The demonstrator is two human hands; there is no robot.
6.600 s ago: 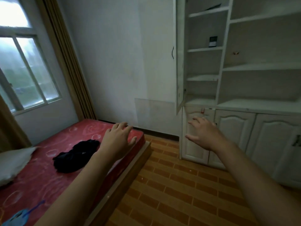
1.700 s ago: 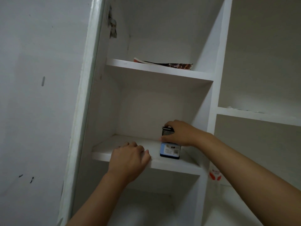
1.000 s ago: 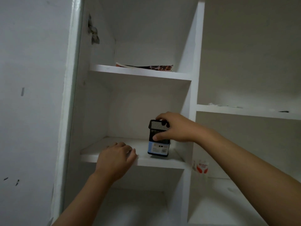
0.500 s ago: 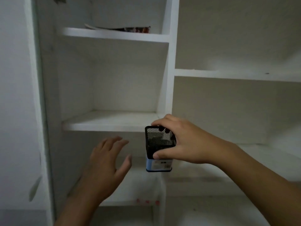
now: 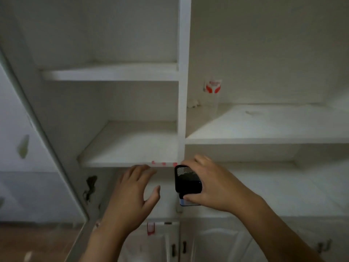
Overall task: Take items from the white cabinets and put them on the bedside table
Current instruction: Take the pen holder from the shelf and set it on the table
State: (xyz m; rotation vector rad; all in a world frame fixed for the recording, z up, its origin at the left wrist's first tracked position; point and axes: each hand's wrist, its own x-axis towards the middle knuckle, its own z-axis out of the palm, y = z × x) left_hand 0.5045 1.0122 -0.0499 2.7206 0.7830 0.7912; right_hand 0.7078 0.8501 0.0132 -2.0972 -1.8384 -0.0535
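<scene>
My right hand [image 5: 213, 186] grips a black mesh pen holder [image 5: 187, 181] with a blue and white label at its base, held in the air in front of the white cabinet [image 5: 182, 72], below its lowest open shelf [image 5: 130, 146]. My left hand [image 5: 132, 197] hovers just left of the holder, fingers spread, holding nothing. The bedside table is out of view.
A clear glass with a red print [image 5: 212, 95] stands on the right-hand shelf near the divider. An open cabinet door [image 5: 43, 140] hangs at the left. Closed lower doors with dark handles [image 5: 178, 248] sit below my hands. Orange floor tiles [image 5: 34, 241] show bottom left.
My right hand lifted the pen holder off the shelf and brought it down and out of the cabinet. My left hand left the shelf edge and opened. The view tilted downward.
</scene>
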